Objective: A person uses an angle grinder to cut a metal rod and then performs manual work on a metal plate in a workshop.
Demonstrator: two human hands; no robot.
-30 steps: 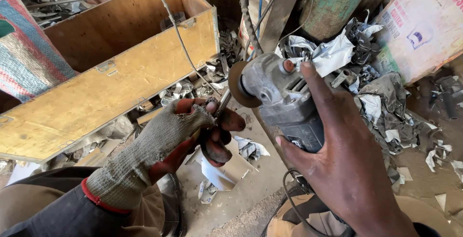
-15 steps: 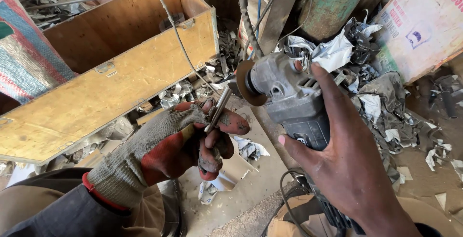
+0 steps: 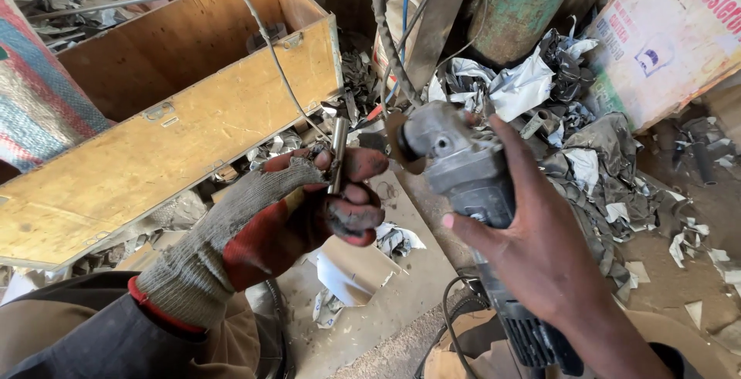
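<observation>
One angle grinder (image 3: 463, 174), one small metal tool (image 3: 337, 151), one wooden box (image 3: 154, 155). Gloved left hand (image 3: 301, 209) fist-closed round the tool, held upright. Bare right hand (image 3: 540, 248) wrapped tight on grinder body, disc facing tool.

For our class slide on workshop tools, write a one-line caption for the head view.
Gloved left hand grips a short metal rod; bare right hand holds a grey angle grinder beside it.

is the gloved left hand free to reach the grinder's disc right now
Probably not: the left hand is closed around a small metal piece. The path itself looks open, with the angle grinder held close by in the right hand.
</observation>
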